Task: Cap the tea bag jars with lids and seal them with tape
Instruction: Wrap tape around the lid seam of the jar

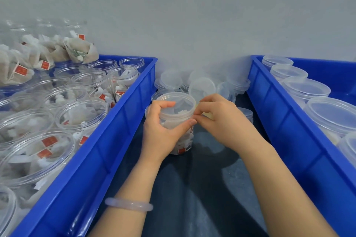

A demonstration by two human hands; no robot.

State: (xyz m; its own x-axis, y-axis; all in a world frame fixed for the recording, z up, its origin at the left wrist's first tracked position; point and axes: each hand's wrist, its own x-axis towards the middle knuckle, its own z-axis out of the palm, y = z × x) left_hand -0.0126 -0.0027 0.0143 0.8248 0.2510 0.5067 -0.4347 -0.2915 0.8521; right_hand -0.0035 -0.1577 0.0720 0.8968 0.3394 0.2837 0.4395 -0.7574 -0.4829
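1. Looking nearest first, a pale translucent bangle [129, 205] sits on the left forearm above a dark wrinkled cloth [192, 198] that covers the bench. The cloth is soft and uneven, so I judge a jar set on it could rock.
2. Between the forearms is the task's thing, a clear round plastic jar of white tea bags [173, 115]. It appears to rest on the cloth between the two crates, with a clear flat lid [176, 98] on its mouth. The left hand [161, 130] is wrapped round its upper wall, thumb and fingers curled on it. The right hand [217, 119] pinches something thin at the jar's right side just under the lid. It is likely the tape's end, though I cannot tell.
3. Risks, as I judge them:
   - If the left grip slackens, the pull of the pinch could turn or tip the jar.
   - Tape laid crooked could miss the seam.
   - Fingers hide whether the lid sits fully home.
4. A pale yellowish thing [209, 115] peeps from behind the right hand, too hidden to name.
5. Left, a blue plastic crate [107, 140] holds open tea bag jars [81, 113]. Right, a second blue crate [289, 130] holds capped jars [331, 115]. Their walls hem the elbows in.
6. Farther off, loose clear lids [202, 87] are piled close behind the jar, within a knock of it. Beyond them is the grey wall [192, 15].
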